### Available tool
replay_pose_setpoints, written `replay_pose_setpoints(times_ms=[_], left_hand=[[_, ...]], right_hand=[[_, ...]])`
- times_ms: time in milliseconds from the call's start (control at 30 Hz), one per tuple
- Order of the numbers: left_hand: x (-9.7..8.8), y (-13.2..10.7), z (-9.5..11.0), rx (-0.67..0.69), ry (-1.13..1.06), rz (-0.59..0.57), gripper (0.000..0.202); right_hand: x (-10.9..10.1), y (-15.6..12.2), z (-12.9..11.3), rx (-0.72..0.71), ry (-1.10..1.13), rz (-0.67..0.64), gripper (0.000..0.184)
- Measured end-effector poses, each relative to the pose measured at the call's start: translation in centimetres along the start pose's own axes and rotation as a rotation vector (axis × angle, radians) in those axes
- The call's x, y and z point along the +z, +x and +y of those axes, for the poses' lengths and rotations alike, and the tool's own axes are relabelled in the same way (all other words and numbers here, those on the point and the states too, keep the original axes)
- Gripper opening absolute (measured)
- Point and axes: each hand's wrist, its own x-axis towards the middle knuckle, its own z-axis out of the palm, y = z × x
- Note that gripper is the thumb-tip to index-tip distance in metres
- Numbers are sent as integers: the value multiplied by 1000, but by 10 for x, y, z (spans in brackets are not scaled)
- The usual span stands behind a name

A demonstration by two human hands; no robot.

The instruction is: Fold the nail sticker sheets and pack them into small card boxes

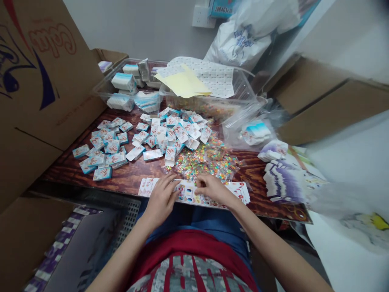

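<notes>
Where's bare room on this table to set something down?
Bare wood tabletop shows between the blue-edged cards and the printed sheet, and more right of the clear bag of coloured pieces. The middle is crowded with cards.

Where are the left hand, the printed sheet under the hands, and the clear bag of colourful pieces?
Left hand [162, 200]: head view, back of the hand.
Printed sheet [186, 190]: head view, part showing between the hands.
Clear bag of colourful pieces [205, 163]: head view, middle of the bag.

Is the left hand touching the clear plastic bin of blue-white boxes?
No, the left hand rests on a printed sheet, well away from the clear plastic bin.
</notes>
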Motion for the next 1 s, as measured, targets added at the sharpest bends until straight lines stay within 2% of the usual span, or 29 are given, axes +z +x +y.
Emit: replay_pose_setpoints(times_ms=[100,233,400,467,500,567,633,700,767,833,867,933,1000], left_hand=[[-2,6,3,3,-17,19,27],[-8,12,16,-21,-68,89,24],[-13,16,36,-36,-125,229,19],[-14,18,42,-15,-138,239,18],[-15,19,45,-3,-144,234,18],[-17,20,49,14,-147,222,18],[-19,19,52,5,-126,223,19],[-20,16,55,-19,-69,213,19],[-20,13,57,-41,-1,183,27],[-21,10,58,-25,28,147,32],[-22,8,59,3,25,139,28],[-28,7,60,83,-4,128,20],[-37,6,63,141,-53,105,22]], right_hand=[[-6,6,6,-33,66,-24,22],[-14,-3,1,-68,133,20,17],[-21,-14,-5,-7,381,115,14],[-20,-13,-4,22,455,84,4],[-19,-12,-3,35,467,53,7],[-18,-9,-4,49,443,4,12],[-21,-10,-11,18,404,5,6],[-26,-15,-26,-64,394,69,11],[-30,-24,-48,-180,381,142,14],[-30,-36,-70,-304,310,186,18],[-29,-42,-80,-355,251,215,19],[-23,-52,-90,-400,111,304,14],[-18,-59,-87,-380,-1,373,21]])
